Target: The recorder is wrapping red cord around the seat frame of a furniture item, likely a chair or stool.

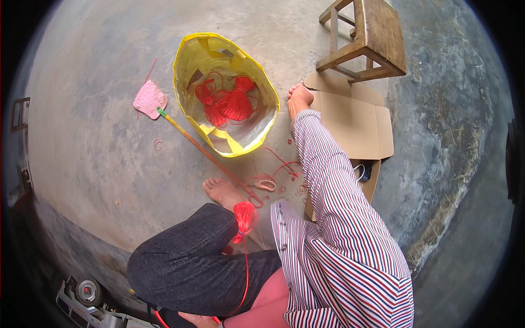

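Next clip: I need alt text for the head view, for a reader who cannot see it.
Seen from above, a person in a striped shirt sits on a concrete floor, right hand reaching out beside a yellow bag holding red yarn. More red yarn is wound at the knee. A pink crocheted square, flattened cardboard and a wooden stool lie around.

Right hand point(299, 100) reaching toward yellow bag point(188, 60) of red yarn point(232, 103), pink crocheted square point(149, 99), wooden stool point(369, 38), cardboard box point(355, 128)

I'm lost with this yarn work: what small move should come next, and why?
Probably move the right hand left into the yellow bag: it is open, holding nothing, just beside the rim, and loose red yarn lies inside.
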The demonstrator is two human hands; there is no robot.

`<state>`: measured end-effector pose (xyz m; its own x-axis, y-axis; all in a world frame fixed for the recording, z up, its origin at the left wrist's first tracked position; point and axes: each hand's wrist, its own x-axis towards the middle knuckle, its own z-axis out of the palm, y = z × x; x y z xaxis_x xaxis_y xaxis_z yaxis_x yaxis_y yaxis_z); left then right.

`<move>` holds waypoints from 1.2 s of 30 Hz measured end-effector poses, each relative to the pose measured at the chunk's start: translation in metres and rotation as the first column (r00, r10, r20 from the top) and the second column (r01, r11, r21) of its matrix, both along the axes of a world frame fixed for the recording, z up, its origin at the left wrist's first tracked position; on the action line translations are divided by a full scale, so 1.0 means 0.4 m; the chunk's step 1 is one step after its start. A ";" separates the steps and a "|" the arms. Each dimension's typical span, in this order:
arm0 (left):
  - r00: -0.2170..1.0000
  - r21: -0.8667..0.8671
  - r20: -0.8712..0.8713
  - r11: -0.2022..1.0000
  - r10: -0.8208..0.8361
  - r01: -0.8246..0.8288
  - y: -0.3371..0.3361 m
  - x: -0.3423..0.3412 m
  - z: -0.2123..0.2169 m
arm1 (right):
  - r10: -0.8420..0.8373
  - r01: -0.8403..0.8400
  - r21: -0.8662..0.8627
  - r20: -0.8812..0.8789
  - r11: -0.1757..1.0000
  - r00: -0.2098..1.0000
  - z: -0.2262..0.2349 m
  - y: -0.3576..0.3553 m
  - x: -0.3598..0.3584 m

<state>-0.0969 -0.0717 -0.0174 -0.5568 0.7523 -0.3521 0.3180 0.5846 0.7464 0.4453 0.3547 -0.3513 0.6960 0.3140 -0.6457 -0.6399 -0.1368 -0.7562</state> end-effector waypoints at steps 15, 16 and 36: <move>0.887 -0.374 -0.248 0.883 -0.389 0.282 0.188 0.134 -0.258 | 0.683 -0.208 -0.720 0.465 0.662 0.563 0.146 0.011 -0.071; 0.872 -0.400 -0.253 0.866 -0.419 0.301 0.203 0.146 -0.275 | 0.720 -0.191 -0.749 0.483 0.635 0.499 0.147 0.009 -0.069; 0.434 -0.845 -0.226 0.397 -0.872 0.358 0.428 0.363 -0.566 | 0.503 -0.261 -0.497 0.450 0.827 0.738 0.066 -0.101 -0.080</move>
